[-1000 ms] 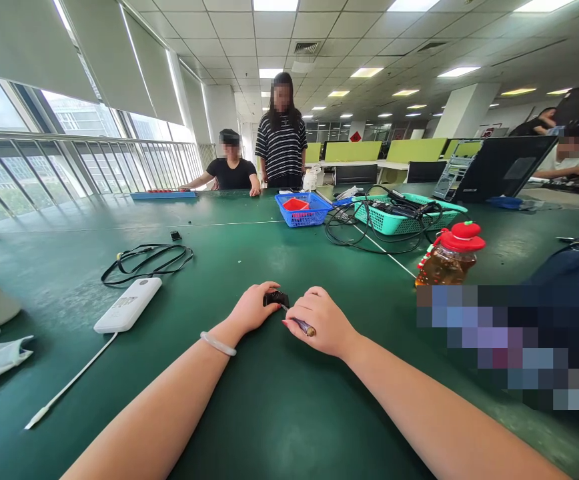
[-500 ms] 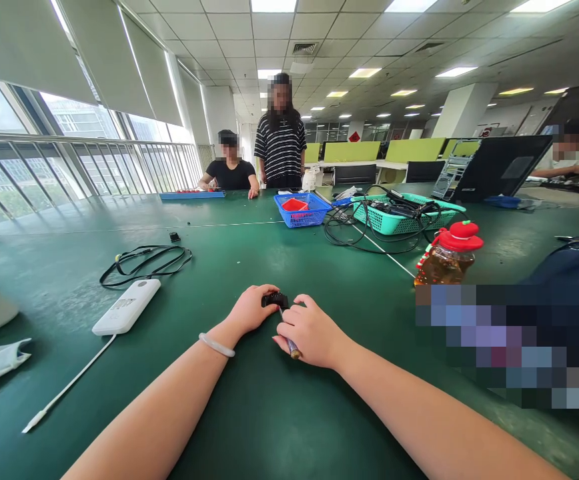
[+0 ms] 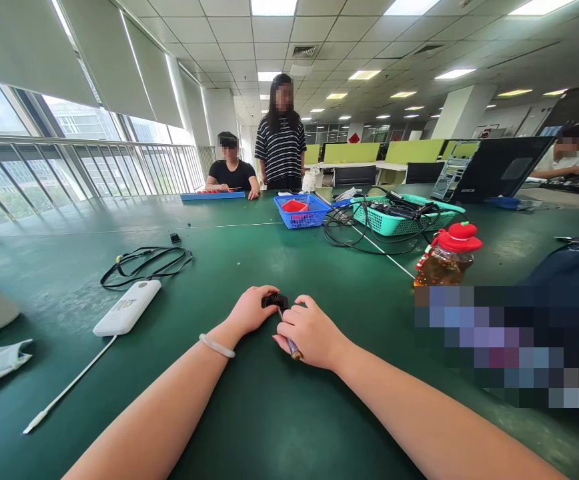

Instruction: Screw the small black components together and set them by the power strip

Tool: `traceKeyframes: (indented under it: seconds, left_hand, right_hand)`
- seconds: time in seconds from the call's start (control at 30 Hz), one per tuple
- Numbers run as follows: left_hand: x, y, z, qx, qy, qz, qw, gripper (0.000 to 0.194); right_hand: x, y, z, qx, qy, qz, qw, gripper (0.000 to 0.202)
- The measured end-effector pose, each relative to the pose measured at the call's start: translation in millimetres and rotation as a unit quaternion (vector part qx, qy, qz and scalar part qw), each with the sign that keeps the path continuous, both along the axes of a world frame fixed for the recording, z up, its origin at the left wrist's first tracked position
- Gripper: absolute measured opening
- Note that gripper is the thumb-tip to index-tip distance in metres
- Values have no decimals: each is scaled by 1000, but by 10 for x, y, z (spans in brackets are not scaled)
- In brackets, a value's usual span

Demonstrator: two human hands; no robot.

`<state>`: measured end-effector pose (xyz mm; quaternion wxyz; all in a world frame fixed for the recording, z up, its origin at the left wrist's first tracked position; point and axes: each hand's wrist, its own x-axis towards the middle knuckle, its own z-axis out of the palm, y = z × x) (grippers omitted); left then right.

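My left hand [image 3: 255, 308] is closed round the left side of a small black block-like part [image 3: 275, 301], its thumb in front and its fingers behind. The part's exact kind is too small to make out. In my right hand [image 3: 312, 331] is a screwdriver [image 3: 293, 348], gripped between thumb and fingers. Its thin shaft points forward and meets the near side of the black part, while the handle's end sticks out toward me. Both hands rest at the middle of the green table [image 3: 249, 413].
On the left lie a white power bank [image 3: 128, 308] with a cable, and a looped black cord [image 3: 144, 261]. Ahead stand a blue basket [image 3: 303, 219] and a teal basket [image 3: 394, 225] of cables. To the right is a red-lidded bottle [image 3: 447, 257]. Two people are across the table.
My hands, the black part and the screwdriver keep nearly the same place. Across the table, the seated person's blue tray has shifted right.
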<state>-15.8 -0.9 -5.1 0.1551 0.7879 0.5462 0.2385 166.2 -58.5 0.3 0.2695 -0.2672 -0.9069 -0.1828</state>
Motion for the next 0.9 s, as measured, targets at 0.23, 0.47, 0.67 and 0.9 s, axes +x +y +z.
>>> traceKeyframes:
  seconds: [0.23, 0.47, 0.67, 0.9]
  left_hand:
    - [-10, 20, -13, -1, 10, -1, 1000, 39]
    - [-2, 5, 2, 2, 12, 1, 1000, 38]
    - [4, -14, 13, 7, 0, -5, 1000, 37]
    - [7, -4, 12, 4, 7, -8, 1000, 39]
  right_hand:
    - [35, 54, -22, 8, 27, -2, 1000, 27]
    - [-2, 31, -28, 14, 34, -4, 999, 27]
    - [-37, 14, -36, 31, 32, -4, 999, 27]
    - [-12, 40, -28, 44, 66, -11, 997, 29]
